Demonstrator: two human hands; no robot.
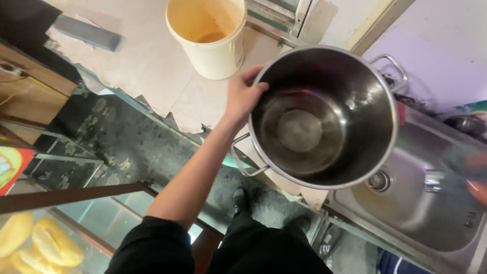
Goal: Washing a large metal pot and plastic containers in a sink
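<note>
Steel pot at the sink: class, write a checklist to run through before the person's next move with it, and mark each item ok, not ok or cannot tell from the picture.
1. Grip on the steel pot: left hand clasps the rim, fingers inside. Ok.
2. Second hand supporting: right hand is only a blur at the frame edge, off the pot. Not ok.
3. Pot empty: bare bottom shows, no food visible. Ok.
4. Sink free to receive the pot: basin and drain show nothing in them. Ok.
5. Pot over the sink: it partly overhangs the floor. Not ok.
6. Cream bucket clear of the feet: it stands apart. Ok.
</note>
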